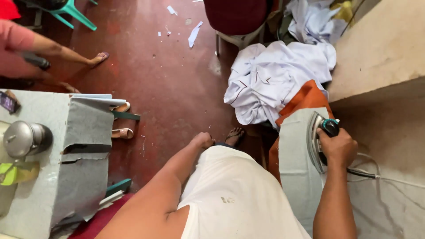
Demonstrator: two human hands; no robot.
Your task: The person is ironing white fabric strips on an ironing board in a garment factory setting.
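Note:
My right hand [338, 146] grips the black handle of a metal clothes iron [315, 140], which stands on its side on a pale grey cloth [296, 163] laid over an orange fabric [305, 97]. The iron's cord [376, 175] trails right over a whitish padded surface. My left hand [202, 140] hangs loosely closed at my side, above the red floor, holding nothing. I wear a white shirt [234, 194]. One bare foot [233, 134] shows just beyond the left hand.
A heap of white garments [274, 75] lies beyond the iron, beside a chair. To the left stands a grey-covered table [79, 146] with a metal pot [24, 138]. Another person's arm and sandalled foot [98, 57] are at upper left. Paper scraps [194, 34] litter the floor.

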